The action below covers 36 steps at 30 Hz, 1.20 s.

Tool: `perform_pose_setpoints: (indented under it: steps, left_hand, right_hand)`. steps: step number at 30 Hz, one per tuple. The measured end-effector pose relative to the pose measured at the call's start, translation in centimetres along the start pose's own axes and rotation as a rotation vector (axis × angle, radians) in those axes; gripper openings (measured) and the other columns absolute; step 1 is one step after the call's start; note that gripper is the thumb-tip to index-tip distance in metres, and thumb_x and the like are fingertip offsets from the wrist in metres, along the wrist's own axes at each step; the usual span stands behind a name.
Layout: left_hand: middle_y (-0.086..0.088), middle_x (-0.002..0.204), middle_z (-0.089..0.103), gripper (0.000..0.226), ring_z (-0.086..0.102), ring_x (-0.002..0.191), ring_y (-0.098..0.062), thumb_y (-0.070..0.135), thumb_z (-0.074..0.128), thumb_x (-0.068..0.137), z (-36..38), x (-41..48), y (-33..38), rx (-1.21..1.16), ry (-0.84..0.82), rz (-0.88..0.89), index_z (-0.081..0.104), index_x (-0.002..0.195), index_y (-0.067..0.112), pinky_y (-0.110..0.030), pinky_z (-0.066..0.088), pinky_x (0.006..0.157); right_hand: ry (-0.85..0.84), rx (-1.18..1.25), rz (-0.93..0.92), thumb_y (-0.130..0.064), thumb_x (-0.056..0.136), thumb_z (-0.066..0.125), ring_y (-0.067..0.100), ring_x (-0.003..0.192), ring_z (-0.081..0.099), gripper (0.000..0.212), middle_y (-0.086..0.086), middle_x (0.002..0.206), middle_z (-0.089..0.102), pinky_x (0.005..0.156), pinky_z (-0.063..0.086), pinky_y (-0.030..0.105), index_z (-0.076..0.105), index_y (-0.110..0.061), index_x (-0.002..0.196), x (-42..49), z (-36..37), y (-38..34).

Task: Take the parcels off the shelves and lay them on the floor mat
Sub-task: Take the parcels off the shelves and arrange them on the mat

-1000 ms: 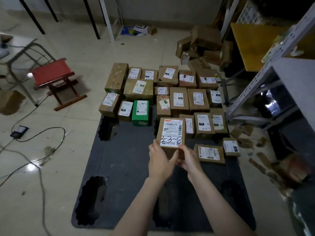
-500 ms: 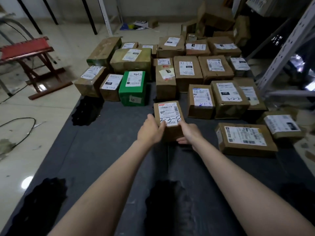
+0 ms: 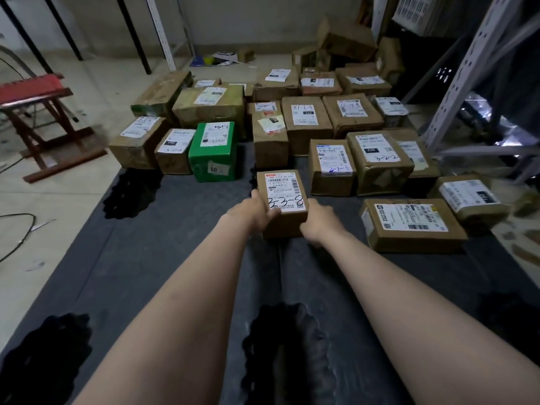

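Dark grey floor mat (image 3: 175, 258) laid over pale tiles (image 3: 58, 229); black ragged patches on the mat; a red stool (image 3: 32, 86) at the left, a grey metal shelf frame (image 3: 467, 83) at the right; labelled brown parcels stand in rows along the mat's far end, a green box (image 3: 213, 153) among them. The held parcel (image 3: 282, 197) sits low at mid-mat, just in front of those rows, a flat parcel (image 3: 409, 226) near on its right; label up, long axis running away from the person, handwritten number at the near end. Left hand (image 3: 251, 211) and right hand (image 3: 318, 222) clasp its near corners, fingers wrapped on its sides.
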<state>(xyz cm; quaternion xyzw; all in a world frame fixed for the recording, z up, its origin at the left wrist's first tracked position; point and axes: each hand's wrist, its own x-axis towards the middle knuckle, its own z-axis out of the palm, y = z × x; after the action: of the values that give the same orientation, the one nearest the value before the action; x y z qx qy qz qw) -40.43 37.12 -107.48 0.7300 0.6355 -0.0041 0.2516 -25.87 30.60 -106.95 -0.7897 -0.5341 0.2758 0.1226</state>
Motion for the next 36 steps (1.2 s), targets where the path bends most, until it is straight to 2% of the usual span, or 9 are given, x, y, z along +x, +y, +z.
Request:
perform_pose_setpoints:
  steps: [9, 14, 16, 21, 26, 29, 31, 33, 36]
  left_hand:
    - [-0.021, 0.147, 0.043, 0.083, 0.046, 0.131, -0.038, 0.053, 0.057, 0.093, -0.7, 0.8, 0.5, 0.021, 0.031, -0.004, 0.022, 0.149, 0.001, -0.045, 0.041, 0.104]
    - [-0.02, 0.143, 0.044, 0.082, 0.048, 0.128, -0.039, 0.061, 0.049, 0.093, -0.1, 1.1, 0.8, 0.117, 0.101, 0.015, 0.023, 0.149, 0.007, -0.046, 0.042, 0.098]
    - [-0.02, 0.142, 0.044, 0.078, 0.048, 0.127, -0.039, 0.061, 0.047, 0.094, -0.1, 1.3, 0.9, 0.132, 0.112, 0.031, 0.023, 0.15, 0.011, -0.046, 0.042, 0.098]
    - [-0.02, 0.142, 0.041, 0.071, 0.047, 0.127, -0.041, 0.055, 0.041, 0.099, 0.6, 2.2, 1.3, 0.115, 0.128, 0.029, 0.019, 0.153, 0.013, -0.047, 0.042, 0.098]
    - [-0.021, 0.142, 0.036, 0.06, 0.049, 0.122, -0.042, 0.043, 0.037, 0.104, 1.3, 3.0, 2.1, 0.012, 0.165, 0.012, 0.019, 0.153, 0.016, -0.047, 0.042, 0.096]
    - [-0.024, 0.152, 0.023, 0.059, 0.046, 0.125, -0.045, 0.038, 0.034, 0.105, 1.7, 3.3, 2.5, -0.048, 0.168, -0.019, 0.013, 0.156, 0.017, -0.049, 0.041, 0.101]
    - [-0.025, 0.16, 0.006, 0.061, 0.039, 0.133, -0.046, 0.036, 0.032, 0.106, 1.9, 3.2, 2.6, -0.052, 0.169, -0.039, 0.006, 0.158, 0.018, -0.05, 0.037, 0.106]
    - [-0.022, 0.162, -0.003, 0.064, 0.029, 0.14, -0.043, 0.035, 0.032, 0.106, 2.1, 3.1, 2.7, -0.031, 0.17, -0.048, -0.002, 0.158, 0.02, -0.051, 0.035, 0.107]
    - [-0.021, 0.162, 0.0, 0.065, 0.023, 0.143, -0.041, 0.035, 0.035, 0.105, 2.5, 3.4, 2.8, 0.006, 0.138, -0.093, 0.002, 0.158, 0.018, -0.051, 0.035, 0.107]
  right_hand:
    - [0.118, -0.352, -0.18, -0.01, 0.092, 0.059, 0.035, 0.117, 0.059, 0.057, 0.018, 0.13, 0.057, 0.073, 0.041, 0.036, 0.034, -0.008, 0.143, 0.8, 1.3, -3.2]
    - [0.142, -0.332, -0.17, -0.009, 0.092, 0.059, 0.035, 0.118, 0.059, 0.061, 0.018, 0.132, 0.057, 0.073, 0.04, 0.036, 0.029, -0.009, 0.145, 2.2, 1.4, -3.4]
    - [0.141, -0.319, -0.165, -0.01, 0.092, 0.059, 0.036, 0.118, 0.059, 0.057, 0.018, 0.131, 0.057, 0.074, 0.042, 0.037, 0.034, -0.011, 0.144, 2.6, 1.1, -3.0]
    - [0.185, -0.213, -0.121, -0.013, 0.095, 0.057, 0.036, 0.116, 0.059, 0.046, 0.016, 0.128, 0.059, 0.083, 0.048, 0.039, 0.044, -0.016, 0.139, 3.0, 1.4, -2.3]
    - [0.249, -0.144, -0.112, -0.015, 0.098, 0.053, 0.036, 0.114, 0.059, 0.035, 0.017, 0.124, 0.061, 0.075, 0.04, 0.035, 0.048, -0.015, 0.133, 4.1, 1.9, -2.7]
    - [0.264, -0.115, -0.105, -0.016, 0.098, 0.053, 0.036, 0.112, 0.06, 0.037, 0.017, 0.123, 0.061, 0.074, 0.039, 0.036, 0.046, -0.015, 0.134, 4.7, 2.1, -2.8]
    - [0.242, -0.104, -0.101, -0.015, 0.097, 0.054, 0.036, 0.112, 0.059, 0.04, 0.018, 0.123, 0.061, 0.077, 0.044, 0.038, 0.045, -0.016, 0.136, 4.9, 2.1, -2.8]
    - [0.133, -0.133, -0.113, -0.015, 0.095, 0.056, 0.037, 0.118, 0.057, 0.047, 0.018, 0.129, 0.058, 0.087, 0.048, 0.041, 0.043, -0.019, 0.14, 4.8, 2.1, -2.5]
    - [-0.055, -0.22, -0.171, -0.013, 0.095, 0.053, 0.036, 0.128, 0.051, 0.053, 0.015, 0.14, 0.051, 0.098, 0.046, 0.042, 0.04, -0.024, 0.145, 4.3, 2.9, -1.7]
